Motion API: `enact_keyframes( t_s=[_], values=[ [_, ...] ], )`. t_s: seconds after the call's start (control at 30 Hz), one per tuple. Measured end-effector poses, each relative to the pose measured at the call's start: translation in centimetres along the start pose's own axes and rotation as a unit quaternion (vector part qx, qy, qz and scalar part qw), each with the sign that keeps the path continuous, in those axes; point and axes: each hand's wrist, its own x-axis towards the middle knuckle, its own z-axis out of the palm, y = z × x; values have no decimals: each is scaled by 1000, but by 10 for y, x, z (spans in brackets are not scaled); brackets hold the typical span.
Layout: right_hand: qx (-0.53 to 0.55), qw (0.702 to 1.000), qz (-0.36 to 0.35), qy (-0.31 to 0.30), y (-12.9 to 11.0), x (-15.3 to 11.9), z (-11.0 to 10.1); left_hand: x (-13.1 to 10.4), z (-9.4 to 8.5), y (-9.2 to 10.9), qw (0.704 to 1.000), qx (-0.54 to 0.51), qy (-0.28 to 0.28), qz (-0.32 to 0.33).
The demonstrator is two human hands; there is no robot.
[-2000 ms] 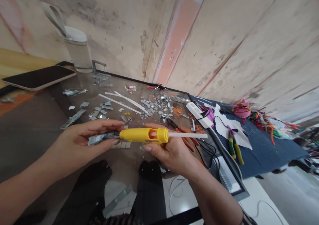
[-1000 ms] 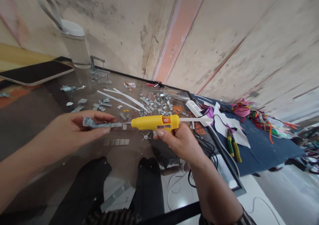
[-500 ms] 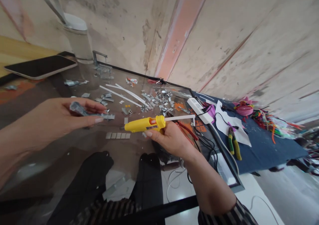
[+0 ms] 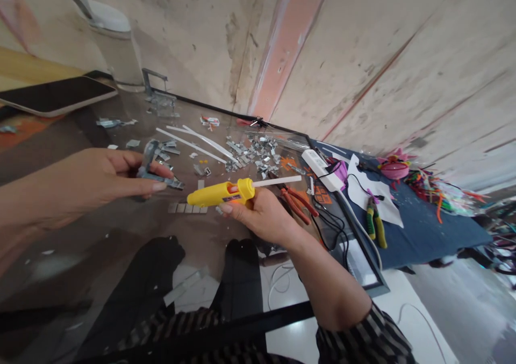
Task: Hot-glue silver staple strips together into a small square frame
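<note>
Between the thumb and fingers of my left hand (image 4: 116,176) is a small grey piece (image 4: 153,175), with one part standing upright and a flat end pointing right; its exact kind is unclear. My right hand (image 4: 262,213) grips a yellow glue gun (image 4: 221,193), its nozzle toward the left, just right of the grey piece and apart from it. A white glue stick (image 4: 278,181) sticks out of the gun's back. Below the nozzle lies a row of small pale square tiles (image 4: 187,208) on the dark glass table (image 4: 133,235).
Shiny grey scraps (image 4: 256,154) and white sticks (image 4: 197,142) lie behind the hands. Red-handled pliers (image 4: 298,205), a white power strip (image 4: 321,169) and black cables are at right. A phone (image 4: 56,95) and a bottle (image 4: 119,55) stand at back left. Green-yellow pliers (image 4: 375,223) rest on blue cloth.
The grey piece in my left hand has turned so one part points up. The glue gun has moved left, nearer to it. The view has shifted slightly.
</note>
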Motion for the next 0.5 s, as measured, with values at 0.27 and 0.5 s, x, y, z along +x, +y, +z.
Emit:
enact_keyframes(
  t_s=[0.27,0.5],
  values=[
    [-35,999,32,4,1,6,17,11,-5,-23,996,-81,-27,7],
    [-54,998,18,15,7,10,23,8,-8,-22,992,-126,-26,5]
  ],
)
